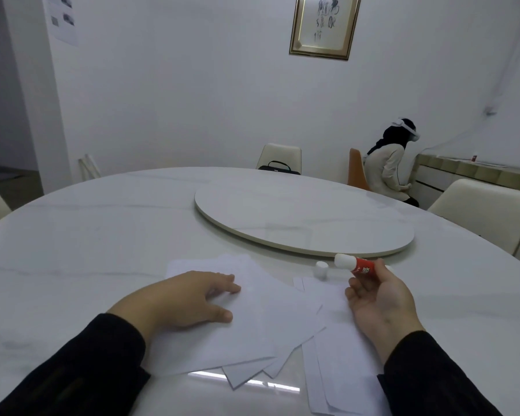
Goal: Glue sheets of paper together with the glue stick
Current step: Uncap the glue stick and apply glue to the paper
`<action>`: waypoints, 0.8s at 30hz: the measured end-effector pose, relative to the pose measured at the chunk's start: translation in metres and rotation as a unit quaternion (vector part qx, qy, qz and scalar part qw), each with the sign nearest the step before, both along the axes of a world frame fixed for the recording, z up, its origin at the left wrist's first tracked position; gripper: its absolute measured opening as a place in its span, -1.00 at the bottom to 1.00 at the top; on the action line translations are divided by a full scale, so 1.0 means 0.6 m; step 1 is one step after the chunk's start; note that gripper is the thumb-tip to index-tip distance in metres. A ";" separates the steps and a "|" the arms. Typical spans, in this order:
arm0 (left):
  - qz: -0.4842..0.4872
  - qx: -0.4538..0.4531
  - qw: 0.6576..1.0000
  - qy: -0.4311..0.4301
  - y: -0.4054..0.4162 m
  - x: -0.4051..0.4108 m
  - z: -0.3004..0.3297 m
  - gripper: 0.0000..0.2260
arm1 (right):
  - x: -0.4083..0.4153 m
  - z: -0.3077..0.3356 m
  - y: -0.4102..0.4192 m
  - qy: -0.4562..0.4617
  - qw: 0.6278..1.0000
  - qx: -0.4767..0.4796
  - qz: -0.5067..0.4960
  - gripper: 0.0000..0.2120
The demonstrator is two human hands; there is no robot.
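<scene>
- My right hand holds the glue stick up off the bench, palm turned toward me, fingers curled round the red barrel near its base.
- The stick's white glue end points left and away from me, above the far edge of the papers; its cap is off and stands upright on the bench just beside that tip.
- My left hand lies flat on the top sheet of a loose stack, fingers spread and straight, thumb out along the paper, pressing it still rather than pinching it.
- Under that sheet, corners of other sheets fan out toward me, and a second batch of paper lies to the right, partly below my right wrist.
- I judge the step in hand to be the one just before gluing: stick uncapped and raised, sheet pinned, glue not yet on the paper.
- I cannot tell whether any glue already lies on the top sheet; white on white shows nothing here.
- The next move calls for turning my right wrist over so the glue end faces down, bringing it onto the bare part of the top sheet right of my left fingers, and stroking along an edge.
- My left hand needs to keep the sheet from sliding on the glossy bench, and stay out of the glue's path.
- A turntable sits beyond, well apart from the work.
</scene>
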State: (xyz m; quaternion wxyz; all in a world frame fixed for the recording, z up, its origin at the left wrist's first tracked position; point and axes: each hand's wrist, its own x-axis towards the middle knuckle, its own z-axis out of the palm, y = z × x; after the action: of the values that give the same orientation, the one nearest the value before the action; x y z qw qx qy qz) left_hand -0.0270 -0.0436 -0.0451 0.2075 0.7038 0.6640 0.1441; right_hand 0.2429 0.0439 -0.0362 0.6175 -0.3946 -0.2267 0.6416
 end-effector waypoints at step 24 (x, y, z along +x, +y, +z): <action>0.020 0.039 0.997 -0.067 0.002 -0.005 -0.006 -0.54 | -0.057 0.036 0.084 -0.809 0.540 0.198 0.125 -0.83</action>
State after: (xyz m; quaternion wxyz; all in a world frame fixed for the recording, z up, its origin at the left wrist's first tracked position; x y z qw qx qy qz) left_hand -0.0298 -0.0425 -0.0484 0.2213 0.6867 0.6562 0.2211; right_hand 0.2088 0.0944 -0.0146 0.1478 -0.5816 -0.7977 0.0594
